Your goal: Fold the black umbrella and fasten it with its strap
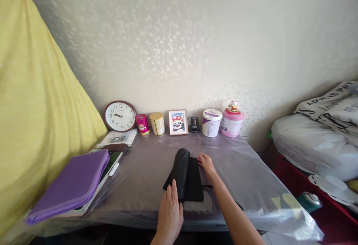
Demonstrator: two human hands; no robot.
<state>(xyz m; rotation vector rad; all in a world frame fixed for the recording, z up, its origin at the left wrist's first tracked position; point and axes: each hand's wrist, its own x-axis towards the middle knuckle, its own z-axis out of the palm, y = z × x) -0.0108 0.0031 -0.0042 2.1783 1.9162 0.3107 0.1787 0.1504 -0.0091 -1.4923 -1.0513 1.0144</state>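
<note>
A black roll-up case (183, 174) lies near the middle of the table. Its left part is rolled into a thick cylinder, and a flat flap (195, 181) extends to the right. A thin dark strap (207, 186) runs out beneath my right forearm. My left hand (171, 207) rests against the near end of the roll, its fingers stretched along the side. At the far right corner of the flap, my right hand (206, 163) has its fingers closed on the edge. The underside of the case is hidden.
A plastic-covered table (134, 185) carries a purple folder (72, 178) at left. Along the wall stand a clock (121, 116), a pink can (143, 124), a yellow can (157, 123), a framed panda picture (178, 122), and two tubs (212, 123). A spray can (309, 201) is off the right edge.
</note>
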